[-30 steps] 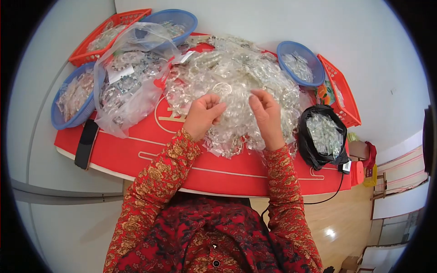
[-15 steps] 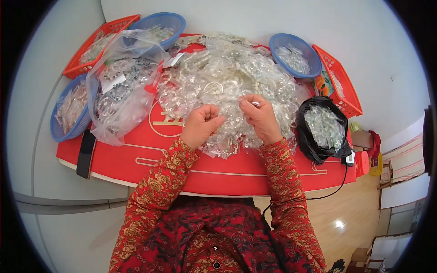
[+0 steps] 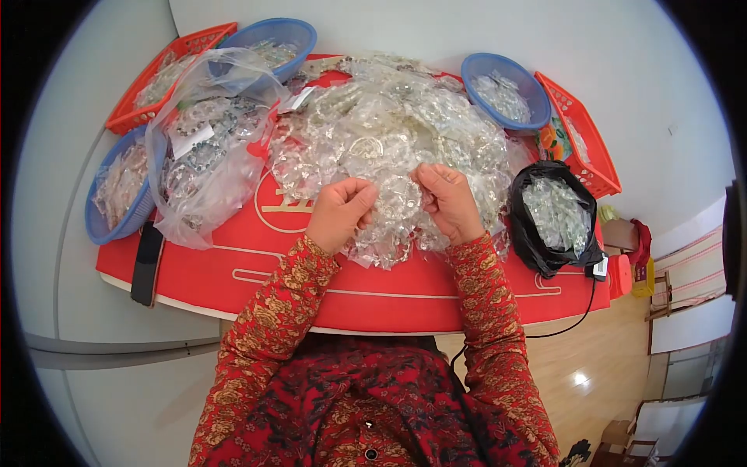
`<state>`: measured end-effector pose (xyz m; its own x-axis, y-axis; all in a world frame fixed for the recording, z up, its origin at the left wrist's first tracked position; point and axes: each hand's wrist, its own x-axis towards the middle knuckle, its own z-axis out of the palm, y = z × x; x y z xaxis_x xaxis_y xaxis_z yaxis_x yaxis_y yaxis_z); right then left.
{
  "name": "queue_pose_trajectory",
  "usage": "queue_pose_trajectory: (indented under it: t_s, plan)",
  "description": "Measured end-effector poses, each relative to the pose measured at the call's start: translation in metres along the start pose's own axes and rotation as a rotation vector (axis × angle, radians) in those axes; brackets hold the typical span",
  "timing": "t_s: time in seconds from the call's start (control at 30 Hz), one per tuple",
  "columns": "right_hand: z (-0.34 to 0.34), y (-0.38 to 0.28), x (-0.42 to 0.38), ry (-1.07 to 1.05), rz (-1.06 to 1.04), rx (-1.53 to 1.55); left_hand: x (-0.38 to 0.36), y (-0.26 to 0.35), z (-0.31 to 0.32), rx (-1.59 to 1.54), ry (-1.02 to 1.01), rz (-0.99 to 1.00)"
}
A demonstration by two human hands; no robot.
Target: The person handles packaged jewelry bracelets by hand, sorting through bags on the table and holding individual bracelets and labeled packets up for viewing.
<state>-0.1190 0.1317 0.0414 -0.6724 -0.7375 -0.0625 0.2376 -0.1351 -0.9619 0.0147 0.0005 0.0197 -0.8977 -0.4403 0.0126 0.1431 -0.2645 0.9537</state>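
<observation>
Pinched fingers of my left hand (image 3: 339, 213) grip one side of a small clear plastic bag (image 3: 398, 196). Thumb and forefinger of my right hand (image 3: 451, 204) are closed on its other side, near the top. A ring of pale beads, looking like a bracelet, shows through the film. Behind and below the bag lies a wide heap of similar clear packets (image 3: 389, 117) with beaded strings inside, so the bag's outline is hard to separate from it.
A large clear sack (image 3: 206, 198) of packets and a dark phone-like object (image 3: 147, 265) lie left on the red table (image 3: 373, 307). Blue baskets (image 3: 537, 97) and red baskets (image 3: 595, 159) stand at the edges. A black bag (image 3: 520, 233) of packets sits right, beside a cable (image 3: 591, 300).
The small bag is now spread out between my hands, with the beaded ring showing. My left hand has turned slightly, and my right hand has shifted a little to the right.
</observation>
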Motion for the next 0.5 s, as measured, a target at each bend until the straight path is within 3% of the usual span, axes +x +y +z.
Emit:
queue_pose_trajectory:
  t_s: [0.17, 0.5]
  plan:
    - [0.003, 0.006, -0.001, 0.026, -0.085, 0.012, 0.002, -0.006, -0.004, 0.042, 0.058, 0.082]
    - [-0.004, 0.003, 0.0, 0.027, -0.09, 0.095, 0.001, -0.003, -0.003, -0.037, 0.006, -0.011]
